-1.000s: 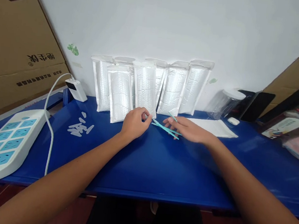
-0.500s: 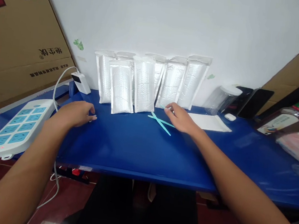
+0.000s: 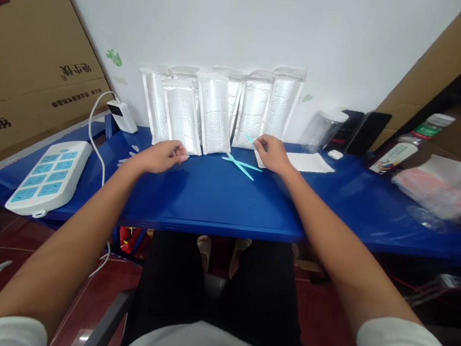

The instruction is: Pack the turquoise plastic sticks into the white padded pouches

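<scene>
My right hand [image 3: 273, 153] pinches a thin teal strip [image 3: 250, 139] in front of the foil pouches. Just left of it, several more teal strips [image 3: 242, 165] lie crossed on the blue table. A flat white pouch [image 3: 310, 162] lies partly behind and beside my right hand. My left hand [image 3: 164, 156] is close to the foot of the front-left silvery bubble pouch [image 3: 182, 113]. Its fingers are curled together; whatever they hold, if anything, is too small to name. Several small whitish pieces [image 3: 128, 154] lie left of that hand.
Several silvery pouches [image 3: 214, 113] lean upright against the wall. A power strip [image 3: 49, 177] and a corded white device [image 3: 122, 116] stand left, beside a large carton [image 3: 25, 72]. To the right are a clear jar [image 3: 324, 131], phones [image 3: 368, 133], a bottle [image 3: 411, 143] and a bagged pink item [image 3: 437, 188].
My left hand has moved right, away from the small whitish pieces and towards the front pouch. My right hand now holds up a teal strip. The camera view has tilted down and shifted.
</scene>
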Demonstrator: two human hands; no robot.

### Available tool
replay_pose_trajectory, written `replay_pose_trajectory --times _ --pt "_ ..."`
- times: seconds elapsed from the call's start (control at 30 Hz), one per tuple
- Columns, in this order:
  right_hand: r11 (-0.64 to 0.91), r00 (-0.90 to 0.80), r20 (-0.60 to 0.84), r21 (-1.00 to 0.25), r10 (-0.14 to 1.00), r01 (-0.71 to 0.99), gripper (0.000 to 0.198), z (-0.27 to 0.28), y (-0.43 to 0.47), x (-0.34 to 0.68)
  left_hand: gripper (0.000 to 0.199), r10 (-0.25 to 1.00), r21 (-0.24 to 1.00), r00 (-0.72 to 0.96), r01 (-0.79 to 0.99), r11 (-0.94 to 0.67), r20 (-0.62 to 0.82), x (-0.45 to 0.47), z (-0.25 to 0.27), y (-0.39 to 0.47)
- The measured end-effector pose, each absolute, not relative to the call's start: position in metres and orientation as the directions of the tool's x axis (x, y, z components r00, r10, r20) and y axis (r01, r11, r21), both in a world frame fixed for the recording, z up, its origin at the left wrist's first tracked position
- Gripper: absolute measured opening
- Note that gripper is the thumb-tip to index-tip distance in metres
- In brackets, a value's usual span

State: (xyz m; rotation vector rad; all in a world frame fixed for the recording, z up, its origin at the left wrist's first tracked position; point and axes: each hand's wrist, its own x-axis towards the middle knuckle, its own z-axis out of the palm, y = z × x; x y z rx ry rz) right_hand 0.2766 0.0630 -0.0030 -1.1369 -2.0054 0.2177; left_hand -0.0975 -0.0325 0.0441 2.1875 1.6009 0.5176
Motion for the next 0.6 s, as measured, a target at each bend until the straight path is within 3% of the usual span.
replay_pose_trajectory --times 0.1,0.23,0.3,0.47,0.6 --pt "0.571 -0.269 0.535 -0.549 0.801 0.611 0.025 -0.005 0.062 0.280 0.038 0.915 0.682 0.339 0.616 -0.393 0.221 -0.049 0.042 -0.015" --pt "0.531 -0.223 0.525 -0.562 0.822 0.634 0.024 -0.010 0.063 0.284 0.029 0.860 0.726 0.228 0.463 -0.509 0.457 0.004 0.017 0.012" --pt "0.528 -0.216 0.526 -0.567 0.823 0.632 0.026 -0.012 0.063 0.285 0.024 0.847 0.735 0.158 0.435 -0.521 0.507 0.017 0.002 0.016" --pt "0.558 -0.254 0.518 -0.595 0.817 0.579 0.034 -0.006 0.056 0.283 0.028 0.927 0.891 0.094 0.254 -0.376 0.364 0.018 -0.014 0.009" --pt "0.487 -0.359 0.351 -0.762 0.865 0.427 0.038 0.006 0.040 0.273 0.038 0.969 0.958 0.048 0.142 -0.248 0.244 0.012 -0.011 0.006"
